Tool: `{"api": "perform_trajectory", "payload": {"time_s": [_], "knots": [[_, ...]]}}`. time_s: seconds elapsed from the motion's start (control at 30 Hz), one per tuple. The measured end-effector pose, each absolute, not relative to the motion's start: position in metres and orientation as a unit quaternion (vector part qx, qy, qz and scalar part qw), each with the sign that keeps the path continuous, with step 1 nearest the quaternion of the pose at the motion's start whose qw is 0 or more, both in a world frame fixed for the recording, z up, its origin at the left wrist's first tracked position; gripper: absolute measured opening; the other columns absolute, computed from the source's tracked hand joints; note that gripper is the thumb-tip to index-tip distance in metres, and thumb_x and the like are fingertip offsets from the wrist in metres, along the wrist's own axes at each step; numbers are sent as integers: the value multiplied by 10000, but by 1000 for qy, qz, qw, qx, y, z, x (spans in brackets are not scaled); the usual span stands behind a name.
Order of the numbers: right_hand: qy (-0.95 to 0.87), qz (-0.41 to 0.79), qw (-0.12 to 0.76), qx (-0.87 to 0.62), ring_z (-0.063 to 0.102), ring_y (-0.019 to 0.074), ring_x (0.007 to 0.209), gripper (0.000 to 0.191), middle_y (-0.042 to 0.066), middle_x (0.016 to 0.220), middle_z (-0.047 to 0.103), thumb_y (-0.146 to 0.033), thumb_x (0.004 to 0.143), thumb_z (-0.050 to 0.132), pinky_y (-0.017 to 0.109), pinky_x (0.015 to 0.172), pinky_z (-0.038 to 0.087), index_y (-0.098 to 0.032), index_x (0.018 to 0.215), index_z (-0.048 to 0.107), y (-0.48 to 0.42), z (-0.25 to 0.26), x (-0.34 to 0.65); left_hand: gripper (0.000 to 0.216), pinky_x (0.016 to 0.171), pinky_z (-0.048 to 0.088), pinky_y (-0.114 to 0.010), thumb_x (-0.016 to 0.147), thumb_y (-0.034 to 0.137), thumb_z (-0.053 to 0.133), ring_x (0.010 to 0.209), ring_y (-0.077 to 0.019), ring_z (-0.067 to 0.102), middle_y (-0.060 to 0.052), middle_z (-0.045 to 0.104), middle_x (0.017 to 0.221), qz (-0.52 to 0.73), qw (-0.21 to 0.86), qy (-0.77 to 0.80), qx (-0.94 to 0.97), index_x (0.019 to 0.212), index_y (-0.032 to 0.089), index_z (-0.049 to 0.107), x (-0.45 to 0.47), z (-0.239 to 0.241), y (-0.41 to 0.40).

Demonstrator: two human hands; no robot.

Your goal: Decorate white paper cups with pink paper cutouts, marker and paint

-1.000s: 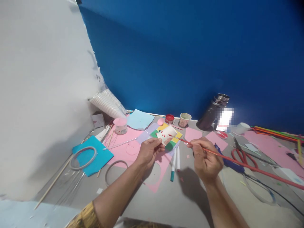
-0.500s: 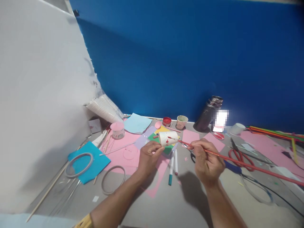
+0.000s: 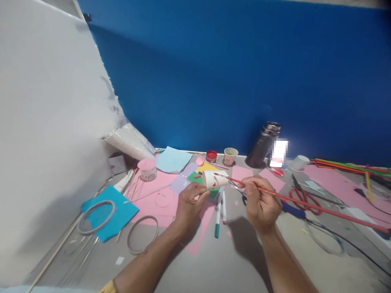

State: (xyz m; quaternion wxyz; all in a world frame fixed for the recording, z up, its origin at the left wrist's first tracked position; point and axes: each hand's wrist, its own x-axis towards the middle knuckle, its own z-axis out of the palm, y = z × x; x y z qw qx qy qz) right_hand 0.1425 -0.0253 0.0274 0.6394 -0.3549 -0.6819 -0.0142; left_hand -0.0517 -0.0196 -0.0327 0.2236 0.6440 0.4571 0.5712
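Note:
A white paper cup point(image 3: 217, 180) with small red paint marks lies sideways in the grip of my left hand point(image 3: 192, 202), thumb and fingers pinching its rim end. My right hand point(image 3: 263, 202) is closed round a long red paintbrush point(image 3: 290, 196). The brush's tip is at the upper side of the cup; I cannot tell whether it touches. Behind the cup stand an open red paint pot point(image 3: 211, 156) and a patterned paper cup point(image 3: 230, 156). Two markers point(image 3: 218, 217) lie just below the painted cup.
At left are a stack of paper cups point(image 3: 130, 140), a pink-topped cup point(image 3: 148, 171), blue paper point(image 3: 117, 213) and two rings point(image 3: 143, 235). A dark flask point(image 3: 261, 146), red-handled scissors point(image 3: 305, 199) and a blue-handled tool point(image 3: 291, 209) are at right. A blue wall point(image 3: 214, 81) rises behind.
The whole view has shifted slightly, so things sit a little further left. My left hand still grips the cup, and the brush tip remains close to its upper side.

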Motion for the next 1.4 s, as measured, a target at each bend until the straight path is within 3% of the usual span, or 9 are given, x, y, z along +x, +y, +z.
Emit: {"api": "perform_trajectory", "payload": {"time_s": [0.27, 0.47, 0.63, 0.8, 0.9, 1.0, 1.13, 1.27, 1.4], "knots": [[-538, 69, 745, -387, 658, 158, 628, 241, 36, 752, 696, -344, 993, 576, 279, 560, 503, -176, 852, 676, -20, 25, 150, 129, 790, 526, -325, 814, 213, 721, 831, -206, 672, -56, 740, 825, 604, 282, 458, 589, 706, 227, 790, -51, -25, -20], [-444, 166, 795, -379, 510, 97, 519, 304, 31, 742, 691, -460, 963, 614, 232, 490, 412, -171, 873, 638, -9, 27, 152, 132, 745, 586, -270, 829, 250, 770, 754, -169, 699, -84, 737, 793, 608, 615, 393, 312, 782, 128, 753, -56, -15, -12], [-548, 50, 705, -448, 620, 153, 671, 266, 62, 857, 730, -386, 1006, 542, 288, 631, 512, -176, 944, 692, 2, 20, 150, 155, 625, 593, -175, 960, 72, 553, 648, -88, 663, -48, 674, 760, 612, 721, 313, 91, 853, 112, 657, -55, 4, -11], [-696, -105, 568, -426, 668, 235, 977, 223, 109, 1022, 737, -226, 1012, 500, 401, 882, 543, -177, 1083, 705, 22, -2, 154, 146, 574, 579, -171, 998, 72, 467, 625, -91, 641, -49, 636, 770, 602, 740, 299, 27, 950, 112, 599, -57, 21, -7], [-730, -119, 504, -446, 647, 271, 1047, 288, 146, 1107, 717, -222, 1019, 463, 451, 907, 545, -158, 1191, 686, 32, -15, 157, 138, 510, 521, -156, 1003, 86, 451, 582, -81, 585, -30, 586, 741, 596, 763, 248, 34, 969, 113, 582, -60, 24, -4], [-737, -102, 506, -436, 653, 276, 1048, 268, 135, 1101, 721, -268, 1010, 507, 456, 915, 552, -182, 1182, 694, 35, -20, 157, 144, 438, 419, -133, 996, 85, 437, 526, -63, 503, -2, 518, 698, 573, 798, 186, 32, 983, 99, 580, -64, 20, -5], [-708, -20, 586, -394, 684, 246, 972, 204, 108, 1033, 749, -286, 998, 552, 405, 873, 553, -221, 1082, 726, 24, -9, 150, 232, 424, 350, -127, 917, 20, 468, 494, -53, 421, 28, 454, 664, 556, 816, 149, 45, 1098, 80, 600, -69, 10, -12], [-548, 169, 735, -362, 604, 150, 617, 267, 59, 792, 706, -377, 1013, 541, 279, 554, 491, -172, 949, 700, 3, 11, 143, 429, 411, 311, -148, 770, -27, 535, 471, -52, 365, 26, 476, 666, 549, 815, 154, 101, 1174, 92, 615, -71, 4, -15], [-501, 307, 766, -259, 525, 115, 527, 299, 12, 677, 609, -436, 998, 565, 243, 480, 409, -183, 870, 661, -20, 29, 143, 433, 419, 318, -157, 717, 3, 591, 465, -52, 363, 9, 545, 679, 561, 798, 164, 148, 1130, 124, 638, -68, 0, -15]]}}
